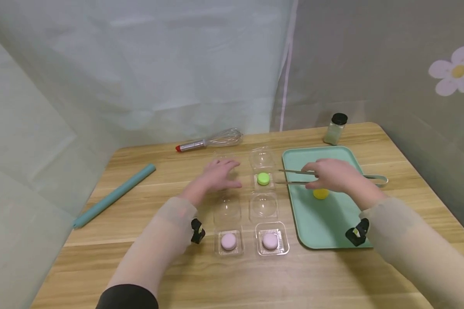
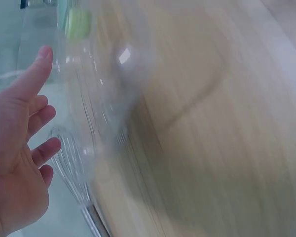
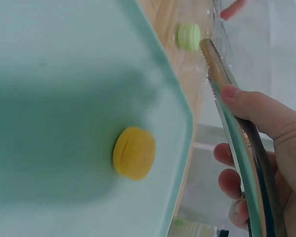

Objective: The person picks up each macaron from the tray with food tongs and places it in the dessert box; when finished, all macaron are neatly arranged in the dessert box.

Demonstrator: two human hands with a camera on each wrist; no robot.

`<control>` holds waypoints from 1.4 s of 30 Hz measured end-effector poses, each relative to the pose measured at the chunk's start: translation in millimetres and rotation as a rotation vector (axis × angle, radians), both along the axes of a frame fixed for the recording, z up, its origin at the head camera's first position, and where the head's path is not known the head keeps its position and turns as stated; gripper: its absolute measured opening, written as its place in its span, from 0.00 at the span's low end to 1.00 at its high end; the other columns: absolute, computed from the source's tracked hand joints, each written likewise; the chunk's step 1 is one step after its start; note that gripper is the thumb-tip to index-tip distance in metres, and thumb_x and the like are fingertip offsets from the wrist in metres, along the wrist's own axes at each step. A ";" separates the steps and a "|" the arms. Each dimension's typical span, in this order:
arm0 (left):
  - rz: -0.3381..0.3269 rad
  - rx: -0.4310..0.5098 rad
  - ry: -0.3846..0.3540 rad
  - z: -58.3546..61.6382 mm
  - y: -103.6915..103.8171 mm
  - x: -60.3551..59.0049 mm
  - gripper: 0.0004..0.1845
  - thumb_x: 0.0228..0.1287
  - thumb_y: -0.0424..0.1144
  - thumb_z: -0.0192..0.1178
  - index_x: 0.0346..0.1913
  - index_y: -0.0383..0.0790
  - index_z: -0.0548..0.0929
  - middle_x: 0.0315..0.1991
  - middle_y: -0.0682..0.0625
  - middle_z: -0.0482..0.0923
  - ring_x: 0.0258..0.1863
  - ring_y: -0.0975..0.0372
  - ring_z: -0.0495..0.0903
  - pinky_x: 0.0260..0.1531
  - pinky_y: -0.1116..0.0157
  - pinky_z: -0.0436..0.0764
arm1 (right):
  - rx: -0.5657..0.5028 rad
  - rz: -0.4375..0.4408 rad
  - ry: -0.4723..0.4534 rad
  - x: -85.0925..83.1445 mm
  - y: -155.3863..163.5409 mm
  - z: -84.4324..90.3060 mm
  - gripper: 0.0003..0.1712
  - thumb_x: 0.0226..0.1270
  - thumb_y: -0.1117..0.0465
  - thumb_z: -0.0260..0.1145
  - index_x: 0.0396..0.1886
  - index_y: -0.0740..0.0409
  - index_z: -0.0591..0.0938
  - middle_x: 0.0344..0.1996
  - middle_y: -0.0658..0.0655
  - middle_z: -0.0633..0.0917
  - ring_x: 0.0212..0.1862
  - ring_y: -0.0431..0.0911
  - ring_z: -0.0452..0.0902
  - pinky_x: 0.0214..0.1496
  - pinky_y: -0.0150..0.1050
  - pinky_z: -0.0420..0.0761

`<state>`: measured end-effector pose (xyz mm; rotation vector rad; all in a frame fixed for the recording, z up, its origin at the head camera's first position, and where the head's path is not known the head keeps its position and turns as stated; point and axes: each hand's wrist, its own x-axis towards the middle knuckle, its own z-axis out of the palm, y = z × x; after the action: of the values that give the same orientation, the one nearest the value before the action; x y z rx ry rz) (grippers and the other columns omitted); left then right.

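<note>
Left hand: the left hand (image 1: 218,174) reaches forward over the table (image 1: 170,274), fingers spread and holding nothing, just beside an open clear case (image 1: 226,165).
Right hand: the right hand (image 1: 330,174) hovers over the green tray (image 1: 321,223), fingers curled around metal tongs (image 1: 294,177) whose tips point left and stand apart.
Yellow macaron: round and flat, the yellow macaron (image 3: 133,152) lies on the tray beneath the right hand.
Green macaron: the green macaron (image 1: 263,178) sits in a clear case near the tong tips.
</note>
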<state>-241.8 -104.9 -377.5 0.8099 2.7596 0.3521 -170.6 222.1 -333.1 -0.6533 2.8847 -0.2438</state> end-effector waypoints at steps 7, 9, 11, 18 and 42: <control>0.033 -0.012 -0.006 -1.9 -23.4 1.4 0.42 0.56 0.59 0.62 0.70 0.43 0.62 0.70 0.42 0.57 0.67 0.43 0.53 0.64 0.44 0.47 | -0.042 -0.029 -0.006 8.3 21.3 -0.5 0.25 0.56 0.51 0.70 0.52 0.55 0.80 0.43 0.59 0.82 0.41 0.50 0.80 0.43 0.52 0.77; 0.040 -0.015 0.001 -3.9 -28.6 1.2 0.42 0.56 0.60 0.62 0.69 0.43 0.62 0.69 0.43 0.58 0.66 0.42 0.54 0.63 0.43 0.49 | -0.054 -0.035 -0.008 10.4 27.3 -1.2 0.25 0.56 0.51 0.70 0.52 0.55 0.80 0.44 0.59 0.82 0.42 0.51 0.80 0.43 0.52 0.77; 0.047 -0.011 0.005 -5.4 -33.0 1.6 0.42 0.55 0.60 0.62 0.69 0.44 0.63 0.69 0.43 0.58 0.66 0.41 0.54 0.63 0.42 0.49 | -0.061 -0.041 -0.007 12.3 32.6 -2.3 0.25 0.57 0.50 0.69 0.53 0.56 0.80 0.45 0.60 0.82 0.42 0.51 0.80 0.44 0.53 0.76; 0.063 0.014 0.009 -9.4 -48.5 4.2 0.42 0.54 0.60 0.63 0.69 0.43 0.64 0.69 0.42 0.60 0.63 0.43 0.58 0.60 0.44 0.53 | -0.062 -0.056 0.007 20.1 46.7 -7.5 0.25 0.56 0.50 0.70 0.52 0.56 0.80 0.45 0.59 0.83 0.41 0.51 0.81 0.43 0.53 0.77; 0.076 -0.002 -0.004 -10.6 -58.6 2.5 0.42 0.53 0.59 0.64 0.69 0.48 0.63 0.69 0.44 0.59 0.62 0.43 0.59 0.57 0.43 0.55 | -0.134 -0.085 0.062 50.3 86.7 -16.8 0.25 0.54 0.50 0.71 0.50 0.56 0.81 0.39 0.56 0.84 0.39 0.49 0.80 0.36 0.48 0.78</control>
<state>-239.2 -163.5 -388.2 0.7043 2.7923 0.3653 -120.3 308.7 -349.8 -0.5694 2.9797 -0.4394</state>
